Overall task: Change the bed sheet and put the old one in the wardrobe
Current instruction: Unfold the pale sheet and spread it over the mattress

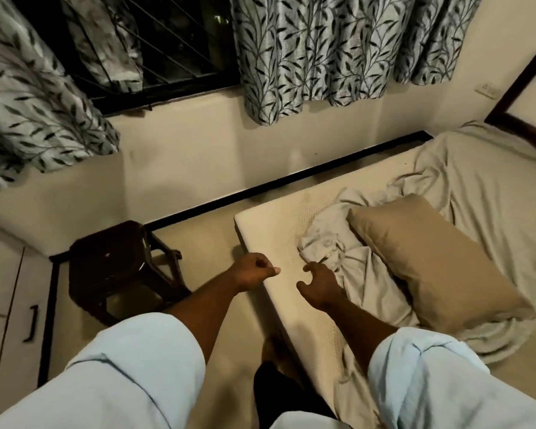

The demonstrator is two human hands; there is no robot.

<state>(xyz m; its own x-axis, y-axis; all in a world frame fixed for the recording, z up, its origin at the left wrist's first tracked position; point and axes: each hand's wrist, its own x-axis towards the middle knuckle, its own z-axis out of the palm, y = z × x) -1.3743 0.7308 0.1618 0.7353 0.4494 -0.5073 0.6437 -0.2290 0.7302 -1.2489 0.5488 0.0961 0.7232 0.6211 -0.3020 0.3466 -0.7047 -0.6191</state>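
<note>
The old sheet point(328, 243) is bunched against the pillow point(430, 267), off the mattress point(279, 230) at its bared near-left corner, and the right hand point(319, 289) is held beside it with fingers point(314, 267) spread, seemingly for gathering, while the left hand point(254, 272) is curled empty.

**Room layout, quick rundown**

The mattress point(273, 233) is laid across the right half, with its near-left corner left uncovered. The bed sheet point(334, 246) is bunched up on it just right of that corner and spread out toward the far right, where the headboard point(522, 94) is set. A pillow point(430, 267) is laid on the sheet, right of the bunch. A stool point(118, 267) is parked on the floor left of the mattress, with a cabinet point(0, 289) at the far left edge. The window point(174, 41) and curtains point(322, 51) are found on the far wall.
</note>
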